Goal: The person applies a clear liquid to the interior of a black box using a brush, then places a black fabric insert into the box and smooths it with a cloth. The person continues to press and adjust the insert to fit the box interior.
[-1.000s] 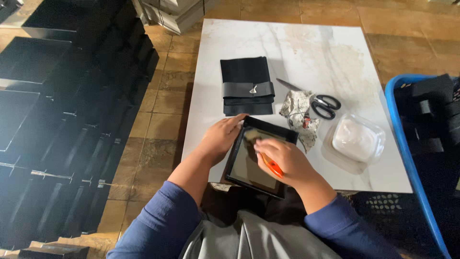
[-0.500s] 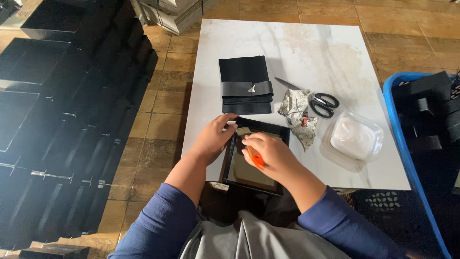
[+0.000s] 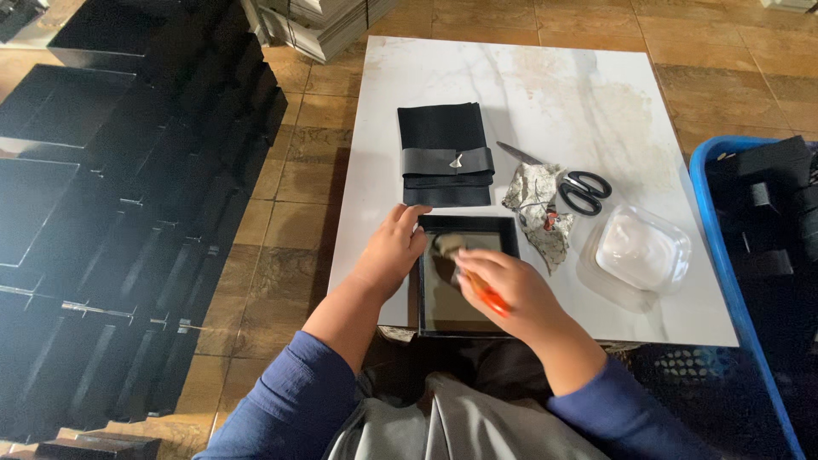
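Observation:
A shallow black box (image 3: 464,281) with a dull inner face lies at the near edge of the white marble table (image 3: 528,94). My left hand (image 3: 394,249) grips the box's left wall. My right hand (image 3: 501,290) is over the inside of the box, closed on an orange-handled brush (image 3: 487,296) whose tip touches the upper inner face. Both sleeves are blue.
A stack of black folded pieces (image 3: 445,155) lies beyond the box. To the right are a crumpled rag (image 3: 538,204), black scissors (image 3: 579,189) and a clear tub of white paste (image 3: 641,250). A blue crate (image 3: 733,281) stands at the right, with black boxes (image 3: 111,179) stacked on the floor at left.
The box has shifted and now lies squarer to the table edge. My right hand with the brush has moved up toward the box's far inner edge.

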